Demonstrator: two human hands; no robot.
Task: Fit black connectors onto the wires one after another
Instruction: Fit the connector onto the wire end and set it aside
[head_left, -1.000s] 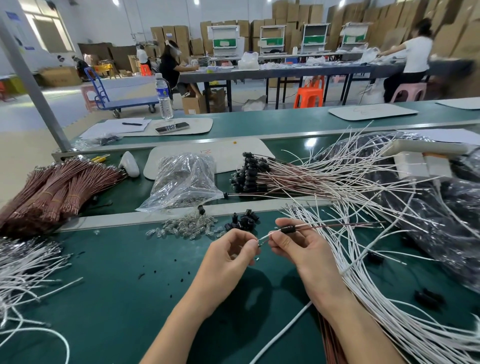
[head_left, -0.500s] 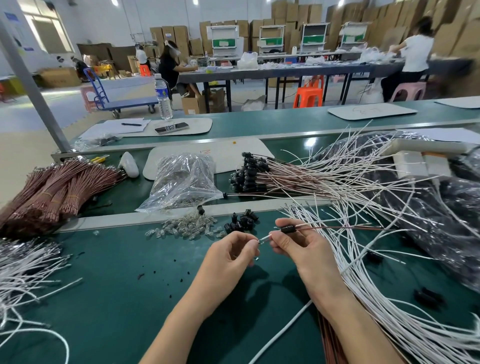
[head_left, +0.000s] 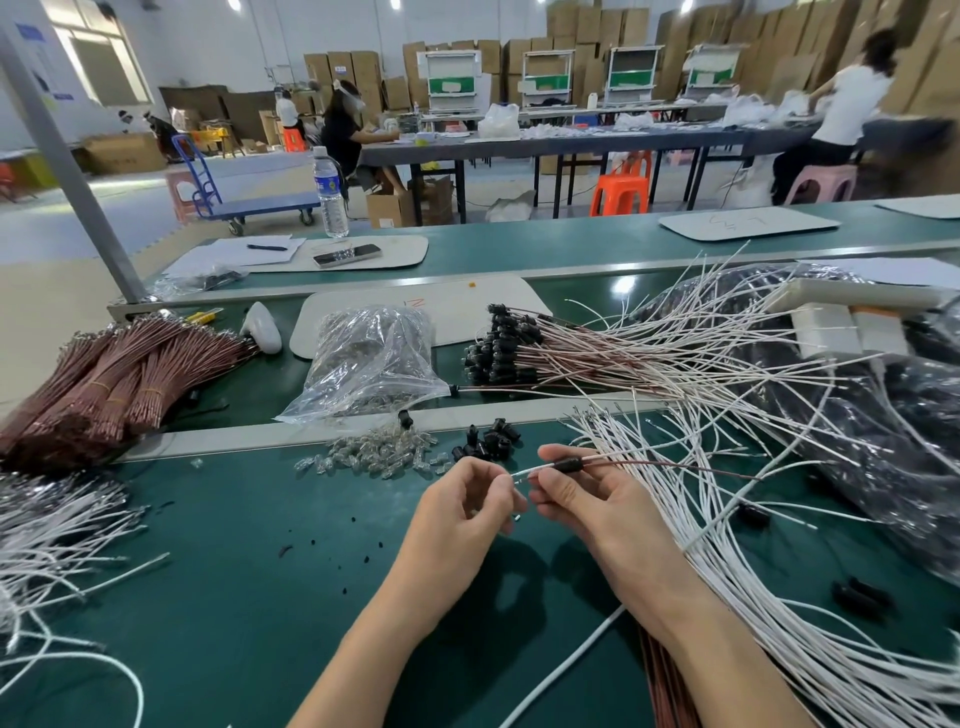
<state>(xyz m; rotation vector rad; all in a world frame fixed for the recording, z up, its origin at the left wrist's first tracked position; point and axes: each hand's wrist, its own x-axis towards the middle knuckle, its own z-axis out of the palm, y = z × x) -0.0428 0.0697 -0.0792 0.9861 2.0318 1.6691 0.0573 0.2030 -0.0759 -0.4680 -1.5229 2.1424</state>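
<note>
Now my right grip (head_left: 587, 506) pinches the black connector (head_left: 569, 464); at its nine o'clock my left grip (head_left: 465, 501) pinches the white wire (head_left: 532, 472).

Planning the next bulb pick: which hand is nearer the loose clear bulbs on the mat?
Left. The left hand, pinching the white wire, is just right of the bulb pile; the right hand, holding the black connector, lies farther right.
</note>
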